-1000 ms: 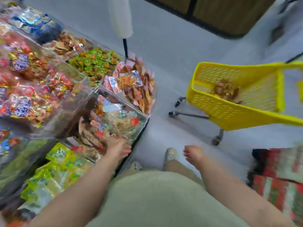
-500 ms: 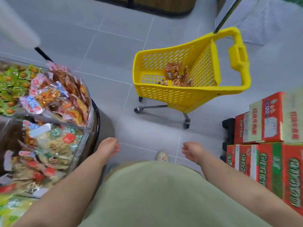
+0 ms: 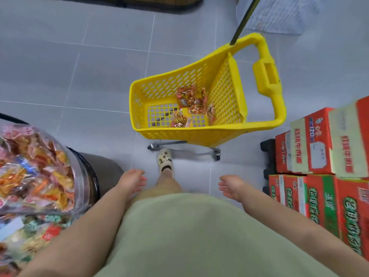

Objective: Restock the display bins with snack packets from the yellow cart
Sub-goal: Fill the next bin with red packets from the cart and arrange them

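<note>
While the yellow cart (image 3: 179, 134) stands on the grey tiled floor ahead, red cartons (image 3: 311, 142) are stacked at the right and a clear display bin (image 3: 80, 182) heaped with wrapped snacks sits lower left. The left hand (image 3: 131, 181) and right hand (image 3: 232, 186) hang empty, fingers loosely spread, short of the cart. A few snack packets (image 3: 188, 100) lie on the cart's bottom.

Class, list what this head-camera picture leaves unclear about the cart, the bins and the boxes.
Snack packets in the yellow cart: head view, print too small to read.
Display bins: head view, cut off by the left edge, contents blurred.
Red boxes: head view, cut by the right edge, lettering blurred.
</note>
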